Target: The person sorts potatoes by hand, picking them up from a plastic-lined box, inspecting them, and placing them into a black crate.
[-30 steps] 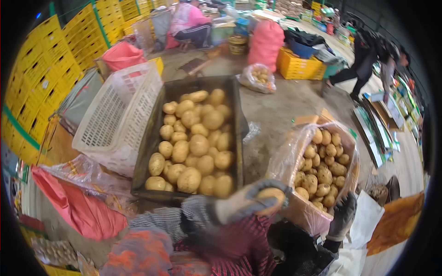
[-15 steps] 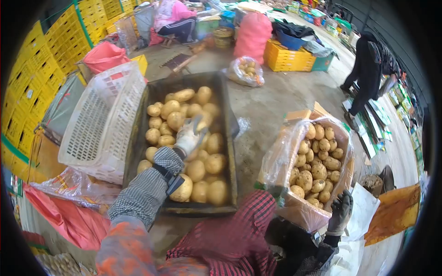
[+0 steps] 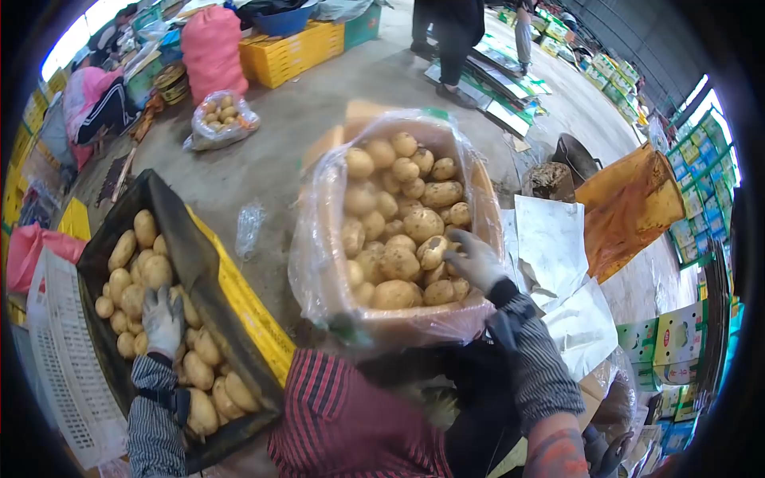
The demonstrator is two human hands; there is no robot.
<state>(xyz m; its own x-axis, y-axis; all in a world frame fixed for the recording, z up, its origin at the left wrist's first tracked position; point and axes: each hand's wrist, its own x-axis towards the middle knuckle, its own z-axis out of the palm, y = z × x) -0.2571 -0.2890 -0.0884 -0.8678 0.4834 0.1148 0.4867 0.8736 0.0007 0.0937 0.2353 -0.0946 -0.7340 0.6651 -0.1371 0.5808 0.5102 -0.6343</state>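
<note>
A dark-lined crate (image 3: 209, 251) of potatoes stands at the left. On its potatoes rests my left hand (image 3: 163, 320), in a whitish glove, fingers spread, holding nothing. A box lined with clear plastic (image 3: 406, 319) sits in the middle, full of potatoes, several with dirt specks. At its right side my right hand (image 3: 476, 261), in a grey glove, reaches in, its fingers at a speckled potato (image 3: 433, 252). The fingertips touch or nearly touch that potato; whether they grip it I cannot make out.
A white plastic basket (image 3: 68, 358) lies at the far left. Beyond are a bag of potatoes (image 3: 223, 115), a pink sack (image 3: 213, 54) and yellow crates (image 3: 291, 57). People stand and sit farther back. White sheets (image 3: 550, 247) and a stained orange board (image 3: 629, 211) are at the right.
The view has swung right, so the plastic-lined box is now central. My right hand has moved from beside the box onto its potatoes. My left hand remains over the crate, fingers now spread.
</note>
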